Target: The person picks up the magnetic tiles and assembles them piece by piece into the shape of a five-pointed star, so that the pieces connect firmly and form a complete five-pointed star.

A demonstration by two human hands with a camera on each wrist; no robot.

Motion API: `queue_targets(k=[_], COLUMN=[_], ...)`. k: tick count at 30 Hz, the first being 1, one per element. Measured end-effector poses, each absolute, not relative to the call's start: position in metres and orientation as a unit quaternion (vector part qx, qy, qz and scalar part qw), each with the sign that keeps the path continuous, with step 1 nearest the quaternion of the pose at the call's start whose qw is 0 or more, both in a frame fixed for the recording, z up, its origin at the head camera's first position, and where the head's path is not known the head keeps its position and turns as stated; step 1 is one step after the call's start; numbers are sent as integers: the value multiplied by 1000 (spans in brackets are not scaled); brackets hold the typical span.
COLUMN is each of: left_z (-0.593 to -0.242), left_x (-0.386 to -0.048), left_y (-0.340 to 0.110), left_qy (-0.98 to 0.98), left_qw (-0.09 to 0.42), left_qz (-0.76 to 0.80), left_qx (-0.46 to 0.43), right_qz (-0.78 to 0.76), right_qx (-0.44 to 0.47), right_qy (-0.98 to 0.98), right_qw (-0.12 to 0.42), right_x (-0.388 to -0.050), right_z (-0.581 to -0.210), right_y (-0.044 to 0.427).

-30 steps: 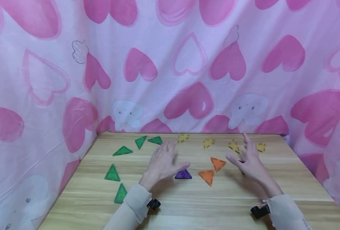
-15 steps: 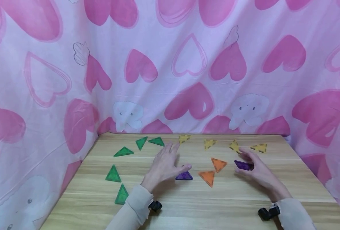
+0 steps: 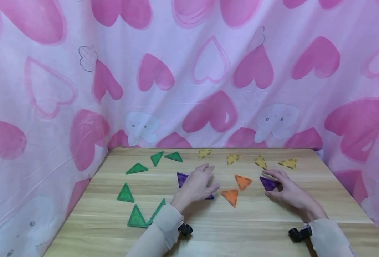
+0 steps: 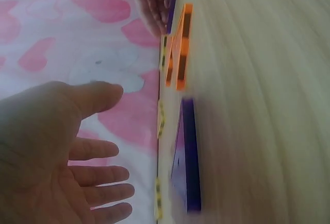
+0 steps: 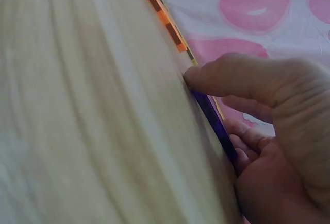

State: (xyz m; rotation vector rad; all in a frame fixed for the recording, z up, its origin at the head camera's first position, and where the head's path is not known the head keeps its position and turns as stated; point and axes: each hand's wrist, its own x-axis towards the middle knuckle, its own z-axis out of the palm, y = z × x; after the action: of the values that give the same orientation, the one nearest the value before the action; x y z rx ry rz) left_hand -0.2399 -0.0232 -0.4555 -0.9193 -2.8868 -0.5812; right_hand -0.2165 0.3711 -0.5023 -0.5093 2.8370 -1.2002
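Observation:
In the head view my right hand (image 3: 292,194) holds a purple triangular magnetic tile (image 3: 267,184) at the table's right, thumb on its near side and fingers on the far side. The right wrist view shows that tile (image 5: 214,121) lying low against the tabletop, partly covered by the thumb and fingers. My left hand (image 3: 194,185) hovers with fingers spread, holding nothing. Under it a second purple tile (image 3: 210,196) is mostly hidden; a third purple tile (image 3: 182,178) peeks out behind the hand. Two orange triangular tiles (image 3: 230,197) lie between the hands.
Several green triangular tiles (image 3: 125,193) curve along the left side of the wooden table (image 3: 240,232). Yellow triangular tiles (image 3: 233,159) line the back edge. A pink heart-patterned curtain (image 3: 208,110) encloses the back and sides.
My right hand came down and took hold of its purple tile, which has turned slightly. My left hand moved right, uncovering a purple tile and a green one.

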Motion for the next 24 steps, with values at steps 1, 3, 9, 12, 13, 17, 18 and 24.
queue_targets(k=[1,3,9,12,13,17,18,24], left_z=[-456,-455,-460,-465,-467,-474,-476,-483], left_x=[-241,-243,-250,-253,-254,-258,-259,-259], left_y=[-19,-8,26,40,45,60,63,78], left_qy=[-935,-934,-932,-926,-923,-909,-909,-916], left_qw=[28,28,10,-14,-22,-42,-41,-34], left_qz=[-186,-186,-220,-255,-266,-301,-300,-283], left_qx=[-300,-304,-288,-279,-278,-286,-287,-281], right_qz=[-383,-382,-382,-379,-378,-371,-368,-355], right_qx=[-162,-150,-140,-143,-144,-136,-138,-126], right_qy=[910,912,913,914,914,919,919,926], right_qw=[8,9,8,-2,-4,-10,-12,-23], right_x=[-218,-220,-222,-221,-220,-219,-219,-221], right_z=[-503,-504,-508,-508,-508,-508,-508,-510], right_y=[371,370,367,366,365,365,365,363])
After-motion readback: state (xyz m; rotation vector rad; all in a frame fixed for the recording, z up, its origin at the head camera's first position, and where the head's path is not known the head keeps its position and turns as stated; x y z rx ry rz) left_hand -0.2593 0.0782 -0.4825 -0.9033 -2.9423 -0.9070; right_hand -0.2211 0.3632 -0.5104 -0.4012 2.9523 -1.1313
